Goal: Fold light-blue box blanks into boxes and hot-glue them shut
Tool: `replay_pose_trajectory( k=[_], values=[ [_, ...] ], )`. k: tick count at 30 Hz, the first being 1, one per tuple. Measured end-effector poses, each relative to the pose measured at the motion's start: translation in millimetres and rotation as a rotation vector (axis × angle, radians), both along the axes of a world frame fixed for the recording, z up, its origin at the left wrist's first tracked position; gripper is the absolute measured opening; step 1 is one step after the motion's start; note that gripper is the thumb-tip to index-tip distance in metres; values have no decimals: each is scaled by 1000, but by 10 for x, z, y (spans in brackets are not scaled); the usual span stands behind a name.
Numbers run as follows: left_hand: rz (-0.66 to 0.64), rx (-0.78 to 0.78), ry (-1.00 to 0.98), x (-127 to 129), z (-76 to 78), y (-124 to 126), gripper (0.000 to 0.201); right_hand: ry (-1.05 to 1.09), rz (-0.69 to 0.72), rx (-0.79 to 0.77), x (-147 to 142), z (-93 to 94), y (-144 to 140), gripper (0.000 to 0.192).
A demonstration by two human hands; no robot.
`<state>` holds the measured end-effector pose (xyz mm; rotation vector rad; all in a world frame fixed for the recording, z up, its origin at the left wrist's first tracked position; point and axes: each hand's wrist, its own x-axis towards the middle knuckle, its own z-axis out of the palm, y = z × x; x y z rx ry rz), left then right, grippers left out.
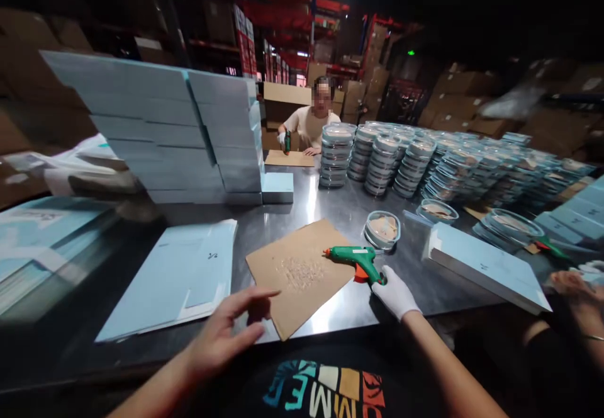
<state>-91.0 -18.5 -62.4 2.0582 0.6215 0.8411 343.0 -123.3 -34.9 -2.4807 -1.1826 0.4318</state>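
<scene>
My right hand point(395, 294), in a white glove, grips the handle of a green glue gun point(355, 257) with an orange trigger; the gun lies on its side with its nozzle over a brown cardboard sheet point(297, 273) spotted with dried glue. My bare left hand point(226, 333) hovers open at the cardboard's near left corner, fingers pointing right, holding nothing. Just beyond the gun stands a small round clear-lidded tin point(382, 229). A loose pile of flat light-blue box blanks point(174, 279) lies left of the cardboard on the steel table point(330, 204).
A tall stack of light-blue boxes point(189, 128) rises at back left. Stacks of round tins point(377, 153) fill the back right. A flat blue box pile point(486, 267) lies right. A person point(314, 122) sits opposite with a glue gun; another person's hand point(573, 286) shows at far right.
</scene>
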Motion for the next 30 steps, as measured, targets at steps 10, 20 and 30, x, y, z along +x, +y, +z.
replay_pose_trajectory(
  k=[10,20,30],
  values=[
    [323,640,559,465,-1290,167,68,80,60,12,48,36,346,47],
    [130,820,485,528,-1168,391,75,-22,213,15,-208,56,751,20],
    [179,877,573,533,-1170,404,68,-420,429,83,351,1110,1865,39]
  ],
)
